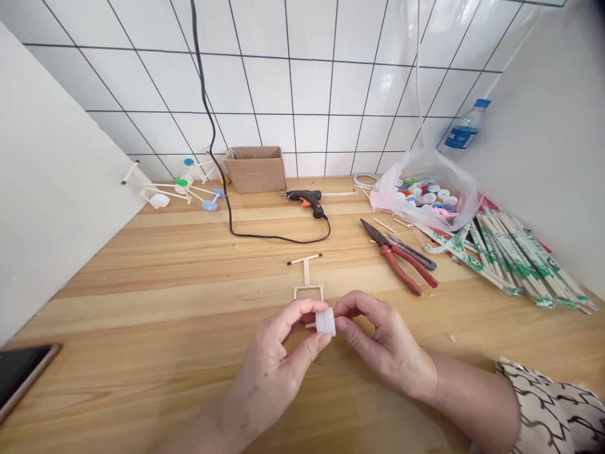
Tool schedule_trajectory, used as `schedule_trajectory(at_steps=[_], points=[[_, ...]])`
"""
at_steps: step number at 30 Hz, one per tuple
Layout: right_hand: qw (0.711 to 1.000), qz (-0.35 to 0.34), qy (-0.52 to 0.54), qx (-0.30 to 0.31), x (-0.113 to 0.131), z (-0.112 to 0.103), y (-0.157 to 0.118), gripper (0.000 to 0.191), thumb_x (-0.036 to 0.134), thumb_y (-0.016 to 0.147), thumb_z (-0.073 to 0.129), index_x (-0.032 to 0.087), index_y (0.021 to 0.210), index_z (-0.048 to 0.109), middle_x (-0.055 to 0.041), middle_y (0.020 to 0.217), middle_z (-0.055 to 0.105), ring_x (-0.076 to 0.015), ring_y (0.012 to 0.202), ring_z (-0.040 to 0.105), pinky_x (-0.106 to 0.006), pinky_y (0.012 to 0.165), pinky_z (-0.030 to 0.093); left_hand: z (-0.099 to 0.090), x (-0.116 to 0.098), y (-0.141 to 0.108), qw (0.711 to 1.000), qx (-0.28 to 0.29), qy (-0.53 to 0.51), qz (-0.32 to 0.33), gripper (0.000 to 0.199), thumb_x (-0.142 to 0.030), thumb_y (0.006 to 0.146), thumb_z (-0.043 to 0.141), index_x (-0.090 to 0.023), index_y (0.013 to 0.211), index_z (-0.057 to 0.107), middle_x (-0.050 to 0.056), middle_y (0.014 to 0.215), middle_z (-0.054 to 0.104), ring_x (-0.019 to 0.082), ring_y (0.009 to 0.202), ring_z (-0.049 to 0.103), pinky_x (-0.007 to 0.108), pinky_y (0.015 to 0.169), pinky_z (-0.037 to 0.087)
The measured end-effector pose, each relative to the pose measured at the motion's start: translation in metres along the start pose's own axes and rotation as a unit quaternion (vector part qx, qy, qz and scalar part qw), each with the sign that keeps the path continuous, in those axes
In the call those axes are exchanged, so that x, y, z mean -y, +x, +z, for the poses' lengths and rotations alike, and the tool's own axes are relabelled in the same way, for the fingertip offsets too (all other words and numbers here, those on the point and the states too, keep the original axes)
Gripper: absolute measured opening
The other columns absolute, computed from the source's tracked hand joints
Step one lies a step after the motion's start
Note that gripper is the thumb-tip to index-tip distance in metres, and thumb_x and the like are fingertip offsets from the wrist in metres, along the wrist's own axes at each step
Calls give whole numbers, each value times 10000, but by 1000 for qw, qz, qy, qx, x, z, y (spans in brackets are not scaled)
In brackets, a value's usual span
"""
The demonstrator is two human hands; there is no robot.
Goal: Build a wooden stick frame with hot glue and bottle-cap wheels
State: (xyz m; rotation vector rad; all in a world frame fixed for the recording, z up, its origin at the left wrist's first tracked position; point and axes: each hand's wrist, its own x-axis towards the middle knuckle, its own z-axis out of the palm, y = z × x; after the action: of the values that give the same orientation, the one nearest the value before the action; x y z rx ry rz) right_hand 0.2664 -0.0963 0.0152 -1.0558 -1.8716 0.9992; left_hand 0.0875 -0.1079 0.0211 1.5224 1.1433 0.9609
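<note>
Nearest the camera, at the lower right, the bare right forearm (472, 403) comes out of a patterned sleeve (551, 403), and at lower centre the left hand (269, 362) and right hand (384, 340) meet, both half curled and nowhere near fully open. Their fingertips pinch a white plastic bottle cap (326, 322) between them, and neither hand has hold of anything else. The cap is a short cylinder, its axis running roughly left to right, tilted a little. It sits between the two hands, perhaps slightly nearer the right one, though the fingers hide its ends, so which way its open side faces cannot be told. Just beyond the hands, not touching them, a flat frame of wooden sticks (307, 274) lies on the table (142, 378) — long axis pointing away toward the tiled wall, crossbar at the far end, small rectangular loop at the near end.
</note>
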Motion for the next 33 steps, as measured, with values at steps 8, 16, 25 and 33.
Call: schedule_trajectory(at_steps=[8, 16, 25, 33], points=[[999, 24, -11, 21, -3, 0, -1, 124, 164, 890, 448, 161, 819, 549, -22, 732, 595, -138, 678, 557, -247, 643, 449, 1, 3, -1, 1000, 0, 27, 4, 201, -190, 781, 611, -200, 979, 640, 19, 942, 720, 179, 902, 663, 277, 842, 511], [998, 45, 15, 31, -2, 0, -1, 139, 199, 899, 436, 168, 797, 525, -10, 709, 555, -133, 649, 513, -250, 610, 413, 1, 2, -2, 1000, 11, 29, -1, 262, -233, 786, 615, -191, 1044, 608, 47, 998, 704, 196, 936, 654, 306, 857, 515], [995, 55, 57, 58, -1, 1, -2, 119, 195, 901, 434, 172, 805, 499, -5, 731, 552, -132, 669, 503, -252, 632, 408, 5, 2, -1, 999, 33, -5, -6, 385, -188, 724, 678, -231, 1097, 595, 15, 1076, 699, 181, 1000, 641, 261, 886, 506], [995, 57, 49, 61, -1, 3, -3, 117, 166, 889, 449, 178, 785, 499, 23, 689, 517, -108, 620, 458, -219, 592, 388, 6, 5, -2, 998, 20, 40, 34, 237, -166, 755, 641, -229, 983, 625, -16, 906, 705, 146, 828, 648, 226, 781, 513]])
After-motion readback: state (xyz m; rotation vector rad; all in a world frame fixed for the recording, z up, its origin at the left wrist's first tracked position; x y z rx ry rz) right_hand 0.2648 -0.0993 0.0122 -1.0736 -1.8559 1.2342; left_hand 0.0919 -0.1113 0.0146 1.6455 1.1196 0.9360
